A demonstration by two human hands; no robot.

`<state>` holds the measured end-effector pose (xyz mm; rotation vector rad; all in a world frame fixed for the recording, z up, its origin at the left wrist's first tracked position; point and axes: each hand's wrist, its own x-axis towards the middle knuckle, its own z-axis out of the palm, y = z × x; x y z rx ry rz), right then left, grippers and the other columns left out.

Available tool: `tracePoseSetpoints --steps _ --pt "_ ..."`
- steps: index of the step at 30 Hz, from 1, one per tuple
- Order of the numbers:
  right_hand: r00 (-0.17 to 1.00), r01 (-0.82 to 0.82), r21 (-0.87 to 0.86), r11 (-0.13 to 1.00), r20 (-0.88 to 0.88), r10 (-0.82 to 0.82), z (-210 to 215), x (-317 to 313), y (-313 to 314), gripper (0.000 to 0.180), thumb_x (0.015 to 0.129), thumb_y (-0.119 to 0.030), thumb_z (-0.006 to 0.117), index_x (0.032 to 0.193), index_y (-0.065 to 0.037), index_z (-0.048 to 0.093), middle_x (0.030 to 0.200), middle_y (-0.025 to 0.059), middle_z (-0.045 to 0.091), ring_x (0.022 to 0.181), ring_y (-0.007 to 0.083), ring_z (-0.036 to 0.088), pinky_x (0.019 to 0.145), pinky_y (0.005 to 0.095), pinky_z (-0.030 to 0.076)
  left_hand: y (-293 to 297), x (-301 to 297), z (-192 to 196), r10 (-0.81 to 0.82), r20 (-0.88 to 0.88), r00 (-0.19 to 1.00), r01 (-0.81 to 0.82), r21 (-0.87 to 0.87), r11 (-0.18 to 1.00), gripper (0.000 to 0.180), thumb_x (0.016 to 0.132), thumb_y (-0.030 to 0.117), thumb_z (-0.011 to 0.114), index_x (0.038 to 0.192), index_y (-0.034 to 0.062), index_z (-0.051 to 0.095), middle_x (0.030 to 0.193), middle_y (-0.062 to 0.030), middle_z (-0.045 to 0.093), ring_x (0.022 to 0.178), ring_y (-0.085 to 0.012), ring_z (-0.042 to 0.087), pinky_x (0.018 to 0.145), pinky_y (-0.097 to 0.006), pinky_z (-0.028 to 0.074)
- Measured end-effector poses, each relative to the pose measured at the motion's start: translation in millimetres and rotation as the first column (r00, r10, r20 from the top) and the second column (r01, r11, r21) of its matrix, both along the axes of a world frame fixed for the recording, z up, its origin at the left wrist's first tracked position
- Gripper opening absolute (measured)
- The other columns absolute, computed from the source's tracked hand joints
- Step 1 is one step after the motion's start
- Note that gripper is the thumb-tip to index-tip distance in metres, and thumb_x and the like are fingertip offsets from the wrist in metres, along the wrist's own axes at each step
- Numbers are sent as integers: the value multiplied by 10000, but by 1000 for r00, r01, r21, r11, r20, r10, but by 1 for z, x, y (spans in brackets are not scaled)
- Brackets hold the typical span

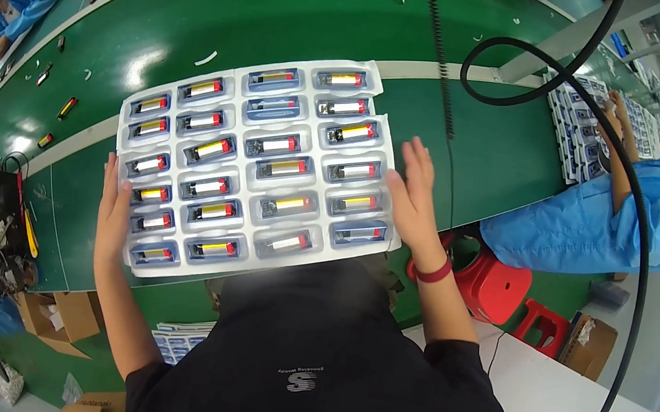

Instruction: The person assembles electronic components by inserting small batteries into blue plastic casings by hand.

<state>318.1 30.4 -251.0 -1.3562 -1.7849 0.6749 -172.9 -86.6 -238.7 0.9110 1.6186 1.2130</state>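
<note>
A white plastic tray (251, 180) lies before me, tilted a little, its near edge over the table's front edge. Its pockets hold small cylindrical parts with black, white or yellow bodies and red ends, such as this yellow one (351, 133). Along the tray's left edge rests my left hand (113, 213), fingers stretched out. My right hand (415, 198) is at the right edge, open, with fingers extended away from me and the thumb by the rim. Whether either palm bears the tray's weight is hard to tell.
The green table (310, 11) has a raised pale strip along it. A black cable (644, 259) loops at right, near a person in blue (599, 216) with more trays. Red stools (495, 286) stand below. A yellow-handled tool (30, 233) and loose parts (67, 108) lie left.
</note>
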Motion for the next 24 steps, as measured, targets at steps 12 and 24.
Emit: tracePoseSetpoints --steps 12,24 --pt "670 -410 -417 811 -742 -43 51 -26 8 504 986 -21 542 1470 22 406 1416 142 541 1276 216 566 1081 357 463 11 -22 8 -82 846 526 -171 200 965 563 1058 317 468 1472 -59 403 1502 -206 476 1398 -312 464 1186 -440 365" --pt "477 -579 -467 668 -859 -187 52 -33 31 588 1009 -85 522 1560 -15 328 1482 176 517 1305 291 578 1078 424 506 28 -22 21 7 888 459 -7 -4 1000 536 1055 266 503 1517 31 366 1528 -166 459 1350 -327 528 1078 -497 491"
